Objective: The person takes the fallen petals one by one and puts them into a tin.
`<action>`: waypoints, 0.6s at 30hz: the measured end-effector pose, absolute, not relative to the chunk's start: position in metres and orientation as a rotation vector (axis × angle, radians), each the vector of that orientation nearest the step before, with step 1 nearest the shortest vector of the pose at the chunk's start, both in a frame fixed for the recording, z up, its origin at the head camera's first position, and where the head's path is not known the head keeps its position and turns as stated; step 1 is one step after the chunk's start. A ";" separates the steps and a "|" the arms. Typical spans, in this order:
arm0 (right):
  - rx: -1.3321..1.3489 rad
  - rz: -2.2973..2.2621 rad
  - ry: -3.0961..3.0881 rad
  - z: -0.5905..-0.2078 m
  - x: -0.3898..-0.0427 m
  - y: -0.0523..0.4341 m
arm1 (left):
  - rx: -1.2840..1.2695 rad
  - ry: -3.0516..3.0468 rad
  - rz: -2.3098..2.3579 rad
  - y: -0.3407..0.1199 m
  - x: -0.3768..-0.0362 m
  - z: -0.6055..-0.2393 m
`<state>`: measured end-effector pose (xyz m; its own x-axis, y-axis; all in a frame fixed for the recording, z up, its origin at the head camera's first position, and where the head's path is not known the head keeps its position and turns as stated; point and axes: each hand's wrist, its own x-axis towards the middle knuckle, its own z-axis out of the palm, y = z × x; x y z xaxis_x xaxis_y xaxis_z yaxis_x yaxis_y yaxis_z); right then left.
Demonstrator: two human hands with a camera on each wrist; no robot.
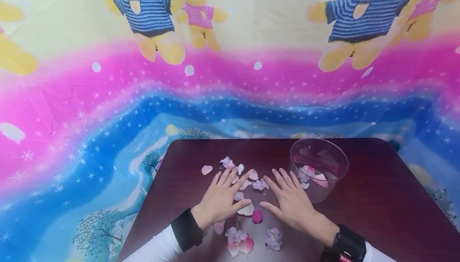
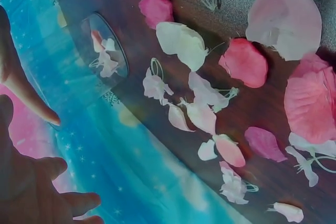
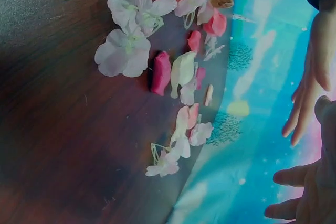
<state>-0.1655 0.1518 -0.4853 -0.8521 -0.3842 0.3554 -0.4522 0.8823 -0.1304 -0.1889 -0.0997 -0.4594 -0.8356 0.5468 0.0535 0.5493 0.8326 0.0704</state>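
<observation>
I see flower petals (image 1: 248,186) spread out near the front edge of the dark table (image 1: 377,214), some pink, some white. My left hand (image 1: 220,200) lies flat on them with its fingers wide, holding nothing. My right hand (image 1: 292,202) lies flat just beside it, fingers spread too. A clear cup (image 1: 319,168) (with a few petals inside) stands just beyond the right hand, toward the table's far edge.
</observation>
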 end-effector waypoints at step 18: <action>0.561 0.421 -2.814 -0.522 -0.203 0.139 | -0.917 -2.944 -0.036 -0.091 -0.192 -0.486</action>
